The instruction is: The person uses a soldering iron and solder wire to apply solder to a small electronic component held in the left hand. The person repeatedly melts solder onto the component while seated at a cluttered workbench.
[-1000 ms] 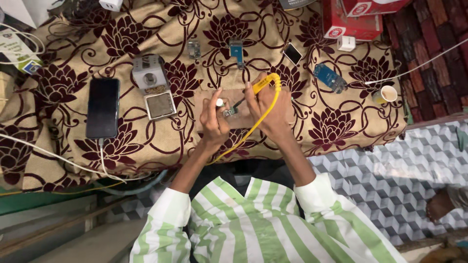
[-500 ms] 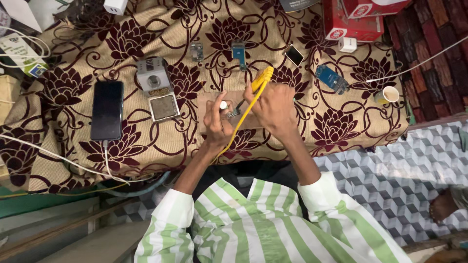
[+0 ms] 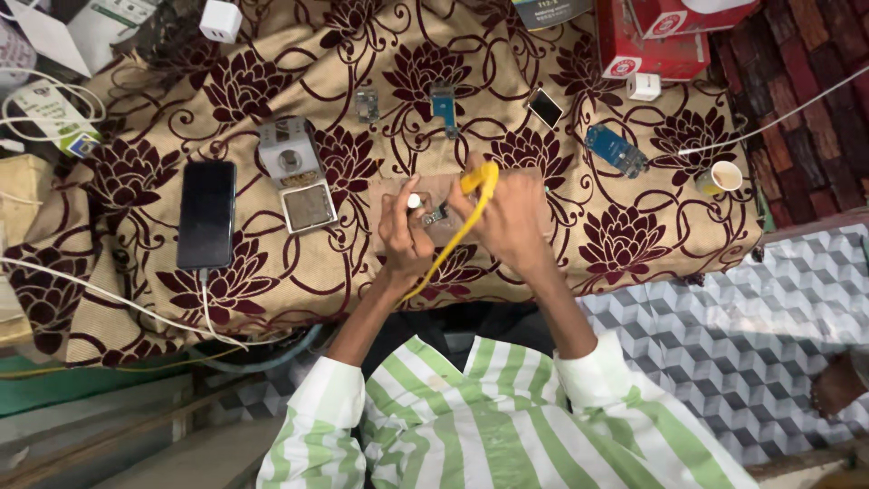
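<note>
A person in a green-and-white striped shirt leans over a counter (image 3: 272, 72) draped in tan cloth with dark maroon flowers, seen from above the head. The right hand (image 3: 511, 222), just right of frame centre, is closed around a yellow-handled tool (image 3: 478, 181), likely a soldering iron. Its grip sits at the top of the fist. The left hand (image 3: 403, 231), just beside it, has its fingers pinched on a small circuit piece (image 3: 434, 215) at the middle of the frame, with a small white round part (image 3: 414, 200) above the fingertips.

Compared with half a second ago, the two hands sit a little closer together and the yellow cord (image 3: 444, 258) hangs more steeply, so the tool seems to be settling onto the piece rather than lifting away. The view has also shifted slightly.

The tool's long axis runs diagonally, from its grip at upper right down toward lower left, where its cord trails off toward the person's chest. Its tip is hidden between the hands.

Further out, left of the hands, lie a square metal tray (image 3: 309, 206) and a grey boxy device (image 3: 288, 150), then a black phone (image 3: 206, 214) on a white cable. Above the hands sit small blue boards (image 3: 443, 102). To the right are a larger blue board (image 3: 615, 150) and a paper cup (image 3: 724, 177). Red boxes (image 3: 652, 41) fill the upper right.
</note>
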